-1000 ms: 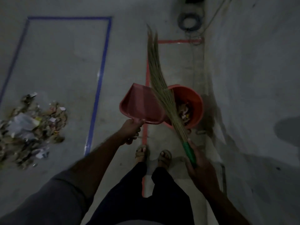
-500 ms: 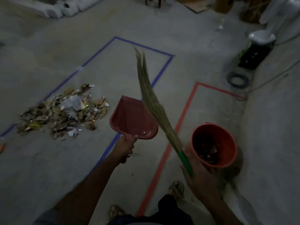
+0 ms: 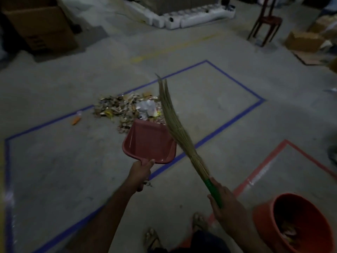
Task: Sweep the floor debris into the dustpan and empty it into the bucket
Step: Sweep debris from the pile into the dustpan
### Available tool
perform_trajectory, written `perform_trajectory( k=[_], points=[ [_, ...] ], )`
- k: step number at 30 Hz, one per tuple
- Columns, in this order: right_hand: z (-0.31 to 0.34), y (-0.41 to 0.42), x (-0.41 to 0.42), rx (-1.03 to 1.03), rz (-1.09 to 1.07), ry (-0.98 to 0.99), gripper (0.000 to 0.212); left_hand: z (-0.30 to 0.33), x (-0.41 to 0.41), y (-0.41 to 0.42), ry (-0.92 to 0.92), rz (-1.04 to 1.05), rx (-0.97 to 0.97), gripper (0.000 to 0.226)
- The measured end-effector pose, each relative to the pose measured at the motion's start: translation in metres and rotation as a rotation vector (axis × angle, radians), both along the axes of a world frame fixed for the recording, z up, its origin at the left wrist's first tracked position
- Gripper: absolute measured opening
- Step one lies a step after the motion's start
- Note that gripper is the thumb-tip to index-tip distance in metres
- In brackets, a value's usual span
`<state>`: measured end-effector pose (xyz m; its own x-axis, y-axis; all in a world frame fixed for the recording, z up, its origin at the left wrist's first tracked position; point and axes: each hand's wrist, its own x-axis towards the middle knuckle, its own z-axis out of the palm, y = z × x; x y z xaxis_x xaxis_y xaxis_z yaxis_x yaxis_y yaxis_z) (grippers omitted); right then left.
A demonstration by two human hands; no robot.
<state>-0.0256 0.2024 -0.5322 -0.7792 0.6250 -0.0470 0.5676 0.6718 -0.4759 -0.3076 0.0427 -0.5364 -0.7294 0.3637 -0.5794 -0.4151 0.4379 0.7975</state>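
Floor (image 3: pixel 54 170): one dustpan (image 3: pixel 149 141), one broom (image 3: pixel 179 132), one bucket (image 3: pixel 293 223).

The bucket (image 3: pixel 291 223) is cut off by the near right edge, its contents too dark to tell. The dustpan (image 3: pixel 148 141) and broom (image 3: pixel 175 125) hide the near part of the debris (image 3: pixel 124 108). The left hand (image 3: pixel 140 173) covers the dustpan's handle.

No text seems legible in this dim view.
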Motion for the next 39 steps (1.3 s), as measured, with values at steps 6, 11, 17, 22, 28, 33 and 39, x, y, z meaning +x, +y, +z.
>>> perform_trajectory(
  k=[6,11,17,22,28,33,39],
  points=[
    [0.000,0.000,-0.086,0.052,0.187,-0.099,0.071,-0.004,-0.052,-0.064,-0.012,0.169,0.037,0.032],
    [-0.007,-0.004,-0.171,0.072,0.286,-0.131,0.066,-0.021,-0.099,-0.099,-0.059,0.289,0.006,0.031],
    [-0.026,0.012,-0.284,0.049,0.357,-0.129,0.065,-0.035,-0.183,-0.101,-0.052,0.295,-0.045,0.030],
    [-0.044,0.046,-0.400,0.028,0.345,-0.181,0.063,-0.047,-0.287,-0.080,-0.031,0.316,-0.115,0.029],
    [-0.057,0.094,-0.514,-0.011,0.354,-0.265,0.062,-0.052,-0.402,-0.055,-0.048,0.312,-0.169,0.029],
    [-0.074,0.105,-0.595,-0.041,0.367,-0.365,0.062,-0.069,-0.490,-0.048,-0.080,0.301,-0.193,0.034],
    [-0.135,0.090,-0.686,-0.100,0.381,-0.536,0.060,-0.131,-0.599,-0.049,-0.149,0.264,-0.270,0.035]
  ],
)
